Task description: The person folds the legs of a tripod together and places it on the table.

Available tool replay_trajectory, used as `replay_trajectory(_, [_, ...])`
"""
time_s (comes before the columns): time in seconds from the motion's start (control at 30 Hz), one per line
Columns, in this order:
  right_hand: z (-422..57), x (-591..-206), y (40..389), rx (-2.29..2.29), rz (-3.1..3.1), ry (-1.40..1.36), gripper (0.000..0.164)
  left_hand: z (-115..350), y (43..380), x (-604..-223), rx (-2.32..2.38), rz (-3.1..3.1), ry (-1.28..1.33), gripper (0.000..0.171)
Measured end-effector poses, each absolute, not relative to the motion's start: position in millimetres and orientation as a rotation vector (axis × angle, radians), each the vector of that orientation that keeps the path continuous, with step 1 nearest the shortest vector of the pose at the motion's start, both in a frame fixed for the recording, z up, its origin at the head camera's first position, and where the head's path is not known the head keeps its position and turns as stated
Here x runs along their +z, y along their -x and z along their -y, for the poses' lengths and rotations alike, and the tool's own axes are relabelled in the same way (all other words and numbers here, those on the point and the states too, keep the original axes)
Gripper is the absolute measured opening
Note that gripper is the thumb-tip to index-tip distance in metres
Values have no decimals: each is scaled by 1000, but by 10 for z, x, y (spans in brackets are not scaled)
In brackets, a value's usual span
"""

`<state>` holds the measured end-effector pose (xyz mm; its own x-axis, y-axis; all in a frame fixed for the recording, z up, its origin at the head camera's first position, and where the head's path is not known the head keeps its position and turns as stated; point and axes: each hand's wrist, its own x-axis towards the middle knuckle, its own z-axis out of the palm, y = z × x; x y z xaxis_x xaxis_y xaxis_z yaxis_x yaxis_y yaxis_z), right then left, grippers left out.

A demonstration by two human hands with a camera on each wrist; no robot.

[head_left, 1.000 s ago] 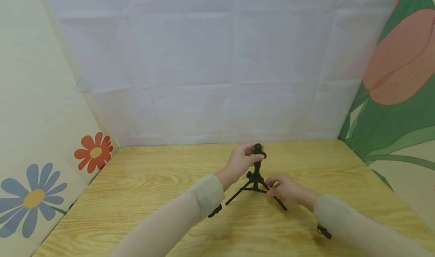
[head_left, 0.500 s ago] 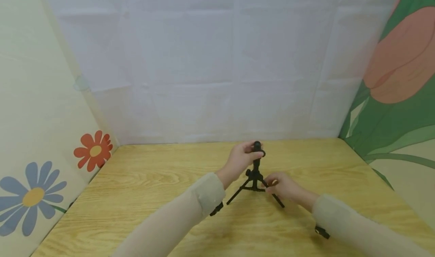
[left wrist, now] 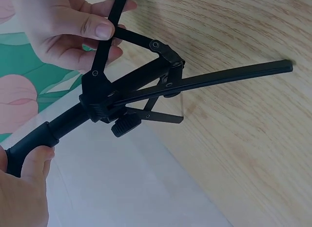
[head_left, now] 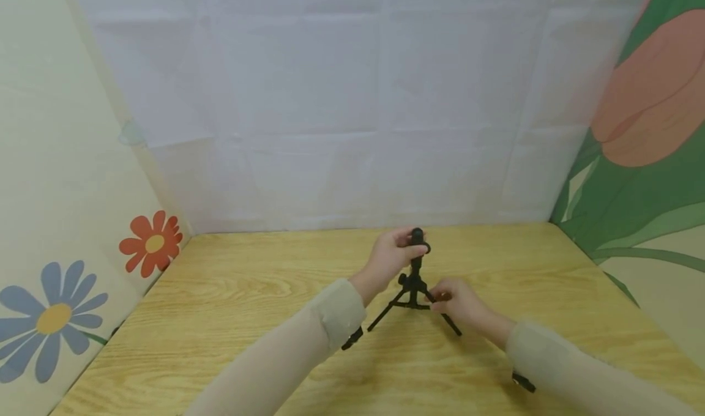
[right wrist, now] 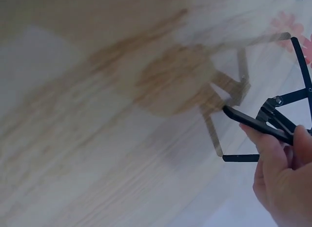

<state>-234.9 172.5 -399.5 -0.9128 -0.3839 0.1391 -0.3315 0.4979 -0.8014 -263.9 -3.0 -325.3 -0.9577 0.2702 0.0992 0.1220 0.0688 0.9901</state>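
A small black tripod (head_left: 414, 283) stands upright over the table with its legs spread. My left hand (head_left: 385, 259) grips its upper column, thumb across the front just below the rounded top. In the left wrist view, the column (left wrist: 70, 120), a ridged knob (left wrist: 126, 124) and the hinged braces show close up. My right hand (head_left: 459, 303) pinches the right-hand leg (head_left: 451, 324) between thumb and fingers, near the brace. From the right wrist view, that leg (right wrist: 253, 120) passes through the fingers, and two other feet touch the table, their reflections below them.
The wood-grain table (head_left: 264, 293) runs back to a white sheet (head_left: 308, 98). Flower-patterned panels (head_left: 55, 318) border it at left and right. A small black device (head_left: 352, 338) hangs under the left cuff, another (head_left: 523, 382) under the right.
The right-hand leg's foot has shifted slightly left and inward, with my right hand still on it. My left hand keeps its hold on the column.
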Motion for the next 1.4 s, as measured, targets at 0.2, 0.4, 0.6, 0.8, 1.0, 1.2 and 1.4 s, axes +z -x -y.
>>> replay_trajectory(0.2, [-1718, -4006, 2337, -1422, -2692, 628, 13, 11, 2616, -3230, 2056, -2191, -400, 37])
replay_trajectory(0.4, [-1706, -3998, 2376, -1399, -2688, 612, 13, 34, 2617, -3205, 2050, -2212, -400, 37])
replay_trajectory(0.6, [-1724, -3961, 2438, -1276, -2669, 731, 17, 80, 2610, -3180, 2011, -2254, -401, 37])
replay_trajectory(0.8, [-1804, -3890, 2481, -1112, -2579, 861, 33, 102, 2612, -3204, 1995, -2257, -428, 37])
replay_trajectory(1.0, [-1887, -3890, 2550, -997, -2455, 956, 45, 100, 2631, -3233, 1984, -2250, -428, 39])
replay_trajectory(1.2, [-1978, -3927, 2594, -980, -2367, 1036, 47, 92, 2626, -3233, 1996, -2242, -442, 38])
replay_trajectory(1.4, [-2012, -3976, 2611, -957, -2376, 1109, 45, 103, 2595, -3219, 2031, -2206, -425, 37])
